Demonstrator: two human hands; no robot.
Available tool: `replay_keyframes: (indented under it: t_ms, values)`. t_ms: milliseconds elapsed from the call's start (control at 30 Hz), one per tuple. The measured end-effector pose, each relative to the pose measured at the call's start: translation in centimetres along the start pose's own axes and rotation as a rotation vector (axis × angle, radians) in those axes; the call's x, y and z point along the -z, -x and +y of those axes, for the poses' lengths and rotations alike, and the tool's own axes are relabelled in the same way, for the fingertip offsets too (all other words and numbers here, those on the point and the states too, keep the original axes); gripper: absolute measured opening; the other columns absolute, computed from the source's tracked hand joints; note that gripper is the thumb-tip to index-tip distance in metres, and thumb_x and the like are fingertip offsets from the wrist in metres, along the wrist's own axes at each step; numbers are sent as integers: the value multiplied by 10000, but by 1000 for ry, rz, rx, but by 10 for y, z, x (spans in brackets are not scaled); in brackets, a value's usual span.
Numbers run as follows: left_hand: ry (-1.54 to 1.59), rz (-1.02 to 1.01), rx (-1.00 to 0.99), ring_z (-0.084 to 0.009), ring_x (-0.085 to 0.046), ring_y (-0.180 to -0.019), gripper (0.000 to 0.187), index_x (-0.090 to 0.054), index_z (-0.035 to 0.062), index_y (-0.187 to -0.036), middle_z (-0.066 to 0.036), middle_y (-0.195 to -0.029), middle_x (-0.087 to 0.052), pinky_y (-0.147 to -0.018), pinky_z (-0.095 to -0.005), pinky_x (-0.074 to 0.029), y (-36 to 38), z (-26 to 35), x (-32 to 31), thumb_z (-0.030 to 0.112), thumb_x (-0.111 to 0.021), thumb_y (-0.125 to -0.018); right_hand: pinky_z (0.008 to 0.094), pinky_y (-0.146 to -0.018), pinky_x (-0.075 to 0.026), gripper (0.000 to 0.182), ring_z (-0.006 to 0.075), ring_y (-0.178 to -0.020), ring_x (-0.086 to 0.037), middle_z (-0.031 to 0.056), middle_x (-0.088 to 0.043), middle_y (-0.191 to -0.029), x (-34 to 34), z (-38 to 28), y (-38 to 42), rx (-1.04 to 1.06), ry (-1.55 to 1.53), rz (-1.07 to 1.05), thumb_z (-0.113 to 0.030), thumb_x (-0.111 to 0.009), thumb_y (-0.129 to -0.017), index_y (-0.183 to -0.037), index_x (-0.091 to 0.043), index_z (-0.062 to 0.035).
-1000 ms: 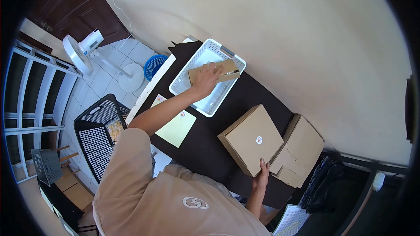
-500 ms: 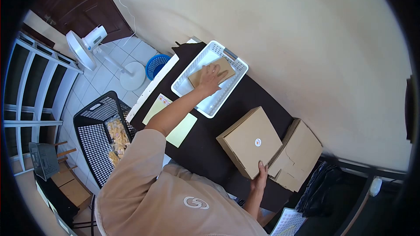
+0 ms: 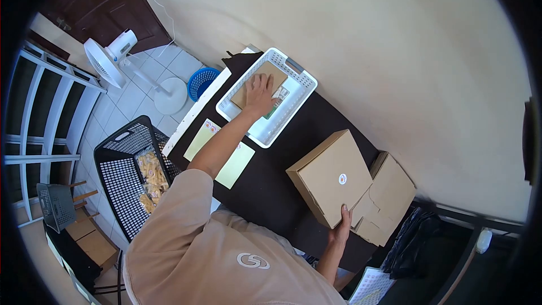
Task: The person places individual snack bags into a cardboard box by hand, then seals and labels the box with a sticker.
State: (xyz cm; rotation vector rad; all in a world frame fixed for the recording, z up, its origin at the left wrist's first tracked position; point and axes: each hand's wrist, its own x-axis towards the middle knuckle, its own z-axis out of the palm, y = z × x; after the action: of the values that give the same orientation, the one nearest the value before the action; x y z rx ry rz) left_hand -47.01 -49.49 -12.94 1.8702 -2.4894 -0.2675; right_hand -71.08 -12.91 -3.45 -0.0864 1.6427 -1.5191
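My left hand (image 3: pixel 259 96) lies over a small brown box (image 3: pixel 271 72) inside the white basket (image 3: pixel 265 138), its fingers stretched across the box and the thumb out to the side. Beside that box, a green and white item (image 3: pixel 279 100) shows partly under the hand. My right hand (image 3: pixel 340 227) grips the near corner of a larger cardboard box (image 3: pixel 333 175), thumb on top and the other fingers hidden. This box is closed, bears a round sticker and sits tilted against an opened cardboard piece (image 3: pixel 389 192).
Pale green sheets (image 3: pixel 236 166) with stickers lie on the dark table (image 3: pixel 265 175). At the left stands a black crate (image 3: pixel 121 192) holding bagged goods (image 3: pixel 151 172). Beyond are a white fan (image 3: pixel 104 62) and a blue basket (image 3: pixel 201 83). A wall borders the table's far side.
My left hand and the small box have shifted left in the white basket, exposing the green and white item. The larger box and my right hand have moved slightly right and up.
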Motion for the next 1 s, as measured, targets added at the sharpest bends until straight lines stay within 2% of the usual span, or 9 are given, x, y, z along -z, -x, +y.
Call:
replay_keyframes:
  t_ms: [233,400,533,600,667,700,767,867,1000]
  values:
    - [69,-47,-27,-328,-262,-1326,860,-242,64,-1489,-167,-1383,-337,-1018,-544,-263,-19,-9,3,517,-598,-851,369,-1027,-375,584,248,-1206,-483,139,-508,-1263,-23,6,-27,41,-26,-74,-226,-682,-857,-1315,-399,-1]
    - [529,427,-37,-387,-380,-1246,715,-401,11,-1377,-219,-1279,-465,-1023,-534,-300,14,-12,22,348,-694,-819,373,-997,-392,475,242,-1150,-506,129,-533,-1194,-37,18,-75,50,-20,-107,-223,-716,-842,-1182,-452,-23]
    - [597,864,435,-378,-415,-1115,579,-437,-58,-1233,-242,-1142,-477,-984,-463,-327,87,-33,8,227,-712,-811,393,-949,-434,485,254,-1110,-529,130,-548,-1161,-53,18,-108,6,22,-127,-213,-746,-822,-1157,-431,-60]
    - [830,766,662,-343,-475,-1024,778,-309,-103,-1318,-257,-1116,-474,-918,-424,-379,111,-45,-28,305,-734,-808,398,-931,-445,512,257,-1102,-535,133,-550,-1157,-66,15,-119,10,43,-159,-213,-750,-819,-1177,-410,-75]
    - [1126,230,865,-327,-568,-926,872,-139,-21,-1446,-242,-1098,-483,-775,-435,-514,131,-34,-10,221,-709,-832,403,-914,-457,541,261,-1093,-541,137,-552,-1153,-81,14,-129,13,68,-206,-213,-754,-816,-1196,-389,-91]
    - [1123,240,866,-327,-568,-926,872,-139,-21,-1446,-242,-1098,-483,-775,-435,-514,132,-30,-9,221,-709,-832,406,-913,-458,566,262,-1093,-543,144,-553,-1156,-89,15,-133,9,69,-259,-211,-758,-811,-1209,-371,-97]
    - [1600,139,762,-365,-640,-939,859,36,146,-1484,-306,-1288,-413,-666,-462,-605,134,-21,-8,63,-581,-892,405,-912,-459,617,270,-1102,-543,171,-558,-1161,-97,15,-142,-7,67,-319,-202,-768,-798,-1232,-342,-94]
    - [1497,296,695,-417,-615,-1022,903,132,267,-1473,-305,-1290,-433,-713,-540,-597,117,-36,-39,-18,-493,-886,406,-911,-458,640,279,-1100,-544,179,-564,-1151,-113,10,-144,-38,88,-321,-206,-769,-798,-1245,-325,-93]
    - [1583,289,726,-412,-622,-1011,885,125,232,-1479,-298,-1325,-407,-712,-514,-605,109,-51,-11,-46,-457,-873,394,-840,-486,662,251,-1015,-577,173,-569,-1125,-140,15,-154,-49,151,-342,-236,-778,-789,-1239,-316,-86]
